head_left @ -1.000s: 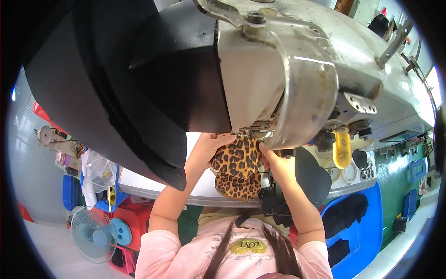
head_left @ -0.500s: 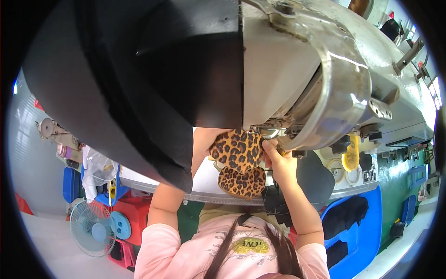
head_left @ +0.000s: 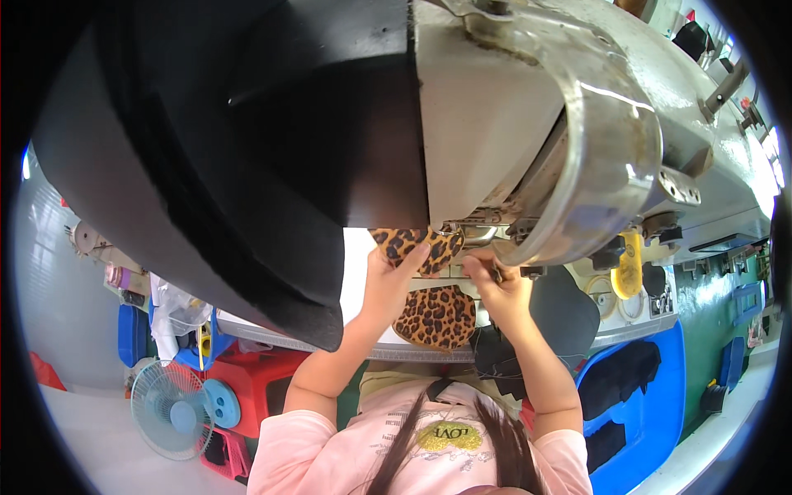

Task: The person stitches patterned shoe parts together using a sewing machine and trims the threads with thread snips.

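Observation:
An upper leopard-print fabric piece (head_left: 439, 257) lies under the head of a sewing machine (head_left: 602, 157). My left hand (head_left: 389, 289) grips its near left side, thumb on top and the other fingers largely out of sight. Just right of that piece, my right hand (head_left: 507, 295) is closed with its fingers curled; a small dark thing shows between them, too small to make out. Nearer my body, a second leopard-print piece (head_left: 436, 317) rests at the table's front edge. The machine's head hides the far part of the upper piece.
A large black cover (head_left: 272, 165) blocks the upper left. Black fabric pieces (head_left: 565, 309) lie right of my right forearm. A blue tub (head_left: 652, 412) holding black pieces stands at the lower right. A fan (head_left: 173, 408) and red stool (head_left: 264, 384) stand at the left.
My left hand has come out from behind the black cover, its thumb now on top of the upper leopard-print piece. That piece has shifted farther under the machine, uncovering more of the lower one.

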### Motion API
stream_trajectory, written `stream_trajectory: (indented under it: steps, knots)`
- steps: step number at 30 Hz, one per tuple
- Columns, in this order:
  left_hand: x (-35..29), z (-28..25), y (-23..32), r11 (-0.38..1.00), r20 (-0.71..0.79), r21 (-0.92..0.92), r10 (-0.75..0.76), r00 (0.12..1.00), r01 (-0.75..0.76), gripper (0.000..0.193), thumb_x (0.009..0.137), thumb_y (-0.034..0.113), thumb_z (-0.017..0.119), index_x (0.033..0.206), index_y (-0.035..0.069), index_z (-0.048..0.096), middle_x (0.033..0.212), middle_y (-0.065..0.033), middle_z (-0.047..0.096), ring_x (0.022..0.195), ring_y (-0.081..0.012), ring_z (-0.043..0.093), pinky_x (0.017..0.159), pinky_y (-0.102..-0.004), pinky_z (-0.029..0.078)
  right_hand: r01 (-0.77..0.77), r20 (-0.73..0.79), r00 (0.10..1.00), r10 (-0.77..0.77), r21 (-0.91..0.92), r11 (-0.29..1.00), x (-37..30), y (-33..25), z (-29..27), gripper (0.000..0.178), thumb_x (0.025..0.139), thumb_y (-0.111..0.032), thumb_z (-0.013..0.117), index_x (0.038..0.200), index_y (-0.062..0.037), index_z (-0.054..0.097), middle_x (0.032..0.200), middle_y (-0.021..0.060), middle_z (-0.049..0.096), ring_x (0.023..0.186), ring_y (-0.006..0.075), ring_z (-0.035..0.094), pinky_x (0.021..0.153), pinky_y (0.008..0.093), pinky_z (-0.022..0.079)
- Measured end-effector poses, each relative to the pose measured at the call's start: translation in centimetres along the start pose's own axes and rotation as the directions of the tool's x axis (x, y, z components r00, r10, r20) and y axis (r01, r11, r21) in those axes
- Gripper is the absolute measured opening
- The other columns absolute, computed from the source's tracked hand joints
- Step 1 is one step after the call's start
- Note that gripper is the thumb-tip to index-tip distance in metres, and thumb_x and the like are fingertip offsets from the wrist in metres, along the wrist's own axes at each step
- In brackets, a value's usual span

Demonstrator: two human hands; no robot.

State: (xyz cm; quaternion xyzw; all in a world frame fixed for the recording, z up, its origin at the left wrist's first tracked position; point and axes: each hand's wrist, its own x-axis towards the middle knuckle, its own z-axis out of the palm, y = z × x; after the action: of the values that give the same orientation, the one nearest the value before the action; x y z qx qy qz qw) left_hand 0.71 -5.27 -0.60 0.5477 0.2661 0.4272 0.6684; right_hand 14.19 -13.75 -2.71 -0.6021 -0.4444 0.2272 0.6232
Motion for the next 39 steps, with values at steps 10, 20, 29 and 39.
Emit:
stream_trajectory:
  steps: [10,20,29,39]
  knots:
    - [2.3,-1.8,1.5,0.982,0.109,0.109,0.140,0.984,-0.152,0.011,0.082,0.001,0.056,0.093,0.002,0.056,0.086,-0.0006,0.057,0.078,-0.0072,0.054,0.069,-0.0229,0.045,0.421,0.227,0.906,-0.356,-0.561,0.713,1.3,-1.4,-1.7,0.048,0.065,0.013,0.053,0.104,-0.0135,0.060,0.077,0.0082,0.056,0.063,0.0210,0.057,0.056,0.0293,0.045]
    - [3.9,-3.0,1.0,0.984,0.104,0.117,-0.149,0.983,0.136,0.018,0.077,-0.001,0.058,0.095,0.001,0.055,0.090,-0.0031,0.057,0.083,-0.0100,0.054,0.074,-0.0249,0.044,0.427,0.134,0.892,-0.432,-0.561,0.709,1.5,-1.1,-0.8,0.052,0.065,0.012,0.052,0.109,-0.0164,0.058,0.076,0.0071,0.055,0.061,0.0203,0.055,0.054,0.0301,0.044]
    - [0.9,-2.2,1.0,0.972,0.118,-0.143,-0.172,0.978,0.188,0.020,0.078,-0.001,0.057,0.098,0.003,0.052,0.095,-0.0042,0.056,0.083,-0.0122,0.055,0.070,-0.0269,0.046,0.346,0.144,0.938,-0.316,-0.485,0.803,1.1,-0.8,-1.0,0.061,0.061,0.016,0.047,0.112,-0.0159,0.057,0.077,0.0061,0.055,0.060,0.0175,0.051,0.055,0.0267,0.043]
    - [0.4,-1.7,0.6,0.956,0.128,-0.193,-0.198,0.972,0.221,0.019,0.078,0.001,0.060,0.096,0.004,0.053,0.087,-0.0039,0.057,0.074,-0.0131,0.055,0.055,-0.0257,0.045,0.333,0.155,0.943,-0.295,-0.436,0.836,1.1,-0.8,-1.0,0.065,0.059,0.016,0.044,0.115,-0.0146,0.055,0.080,0.0061,0.055,0.061,0.0155,0.050,0.057,0.0251,0.043]
